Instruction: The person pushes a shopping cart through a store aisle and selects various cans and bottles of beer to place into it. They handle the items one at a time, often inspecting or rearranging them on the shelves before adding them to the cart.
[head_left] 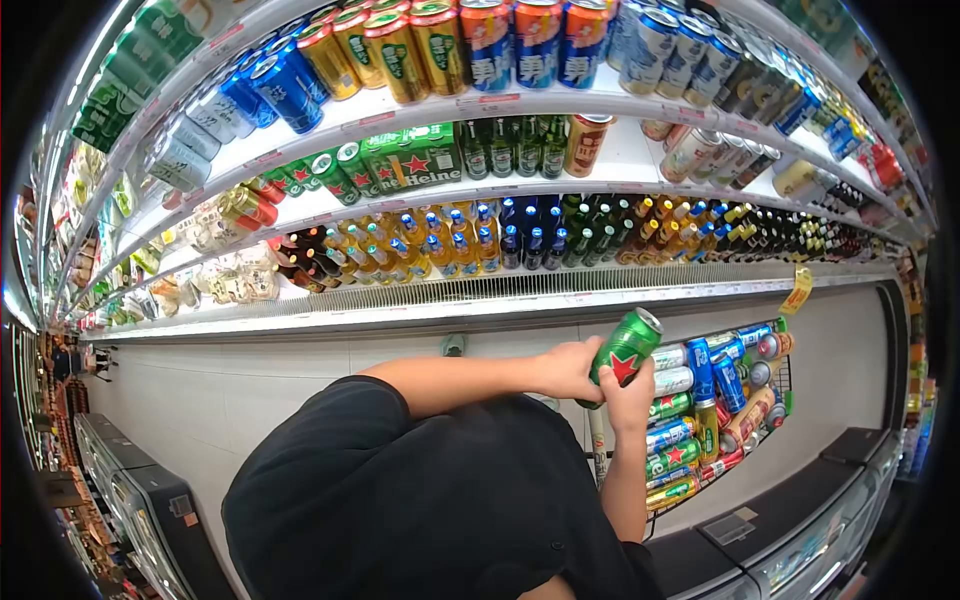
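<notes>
A green beer can with a red star is tilted in front of my body, its silver top facing up and away. My left hand wraps round its left side, with the fingers partly hidden behind the can. On the lower right side, my right hand grips the same can with the thumb across its front. Just right of my hands is a shopping cart filled with many drink cans lying on their sides, among them a blue can and another green can.
A long drinks cooler runs across the front, its shelves holding cans, green boxed packs and rows of bottles. Low dark freezer cabinets stand behind left and right. A yellow tag hangs off the cooler edge.
</notes>
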